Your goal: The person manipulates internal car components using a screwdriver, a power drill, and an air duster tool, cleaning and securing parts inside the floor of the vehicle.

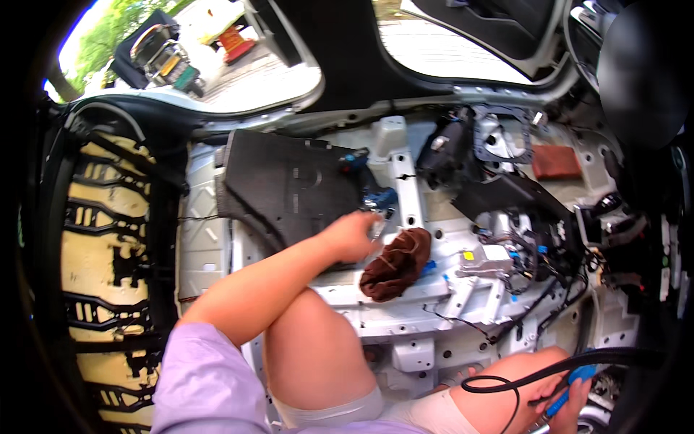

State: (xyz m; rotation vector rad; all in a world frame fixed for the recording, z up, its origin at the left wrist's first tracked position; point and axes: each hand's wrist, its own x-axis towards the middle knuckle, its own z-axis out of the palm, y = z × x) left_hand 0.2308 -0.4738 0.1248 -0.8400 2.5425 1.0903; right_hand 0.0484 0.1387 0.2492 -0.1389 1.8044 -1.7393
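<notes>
My left hand (353, 237) reaches over the stripped car floor, its fingers curled together and a little blurred. A shiny, see-through bit shows at the fingertips, too unclear to name. Just beyond lies a blue tool-like object (381, 198), and a second small blue-and-black item (353, 160) rests farther back on the dark floor panel (278, 184). A crumpled brown cloth (396, 266) lies right of my left hand. At the lower right, my right hand (572, 406) is closed round a blue-handled tool (559, 402), whose working end I cannot make out.
Wiring and a silver module (486, 260) spread across the floor at the right. Behind them sit black trim pieces (510, 197), a grey frame (504, 134) and a reddish-brown block (555, 162). A black strap (564, 369) crosses above my right leg. Battery-like yellowish panels (108, 253) line the left.
</notes>
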